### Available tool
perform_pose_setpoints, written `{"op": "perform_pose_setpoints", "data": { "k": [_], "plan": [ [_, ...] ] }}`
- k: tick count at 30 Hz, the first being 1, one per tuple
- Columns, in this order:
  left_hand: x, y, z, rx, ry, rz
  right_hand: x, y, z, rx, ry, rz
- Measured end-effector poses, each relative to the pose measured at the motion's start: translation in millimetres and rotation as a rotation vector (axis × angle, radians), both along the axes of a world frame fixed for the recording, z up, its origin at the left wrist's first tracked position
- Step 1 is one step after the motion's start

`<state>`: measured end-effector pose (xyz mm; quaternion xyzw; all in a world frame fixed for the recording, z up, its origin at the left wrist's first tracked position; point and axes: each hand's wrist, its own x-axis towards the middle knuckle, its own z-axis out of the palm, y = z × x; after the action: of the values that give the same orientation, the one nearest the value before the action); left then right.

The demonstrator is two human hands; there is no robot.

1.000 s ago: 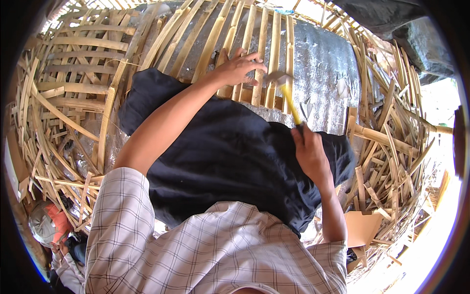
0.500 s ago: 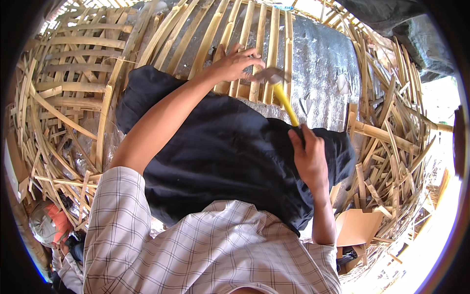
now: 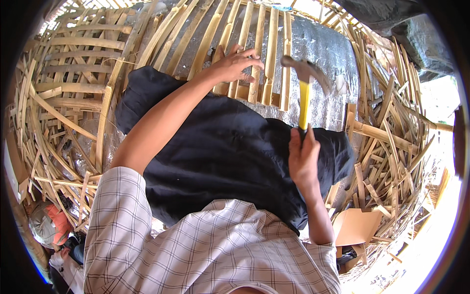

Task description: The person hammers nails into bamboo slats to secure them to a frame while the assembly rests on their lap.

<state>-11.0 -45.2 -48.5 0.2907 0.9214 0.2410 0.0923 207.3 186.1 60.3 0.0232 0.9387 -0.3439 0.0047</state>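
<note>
My right hand (image 3: 304,156) is wrapped round the dark lower grip of a claw hammer (image 3: 304,100). Its yellow handle points away from me, and the metal head hangs to the right of the bamboo slats (image 3: 270,54), apart from them. Over these pale slats, which run side by side away from me, lies my left hand (image 3: 237,64). Its fingers are bent and spread, thumb apart from the forefinger, and no object shows between them. A black cloth (image 3: 220,152) covers my lap below both hands.
Silvery sheeting (image 3: 338,63) lies under and right of the slats. Woven bamboo strips (image 3: 88,54) stand at left, and loose bamboo pieces (image 3: 391,171) pile up at right. An open cardboard box (image 3: 357,228) sits lower right. Another person (image 3: 51,225) is at lower left.
The hammer head has swung right, away from my left hand and the slats, and its handle is now more upright. My left hand has barely moved.
</note>
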Motion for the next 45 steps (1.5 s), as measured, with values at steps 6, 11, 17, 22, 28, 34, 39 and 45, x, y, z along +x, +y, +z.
{"op": "perform_pose_setpoints", "data": {
  "k": [6,11,17,22,28,34,39,45],
  "plan": [
    [-2,-6,-5,0.006,-0.001,-0.029,-4,-2,21,0.226,-0.07,0.126],
    [-1,-3,2,-0.044,-0.018,-0.003,2,-5,-2,-0.048,0.163,0.016],
    [0,-9,-7,-0.008,0.063,-0.018,0,3,6,0.198,0.104,0.234],
    [-2,-3,0,-0.02,-0.012,-0.022,2,-9,5,-0.09,0.082,-0.046],
    [-2,-7,-1,-0.055,0.026,0.002,-2,-4,10,0.149,0.046,0.162],
    [-1,1,-1,-0.037,0.02,-0.023,5,-8,-12,-0.07,0.143,-0.026],
    [-10,-17,-26,0.077,0.038,-0.051,-3,-9,13,0.195,-0.029,0.212],
    [-1,5,2,0.003,0.039,-0.035,9,5,-21,0.156,0.131,0.025]
  ]
}}
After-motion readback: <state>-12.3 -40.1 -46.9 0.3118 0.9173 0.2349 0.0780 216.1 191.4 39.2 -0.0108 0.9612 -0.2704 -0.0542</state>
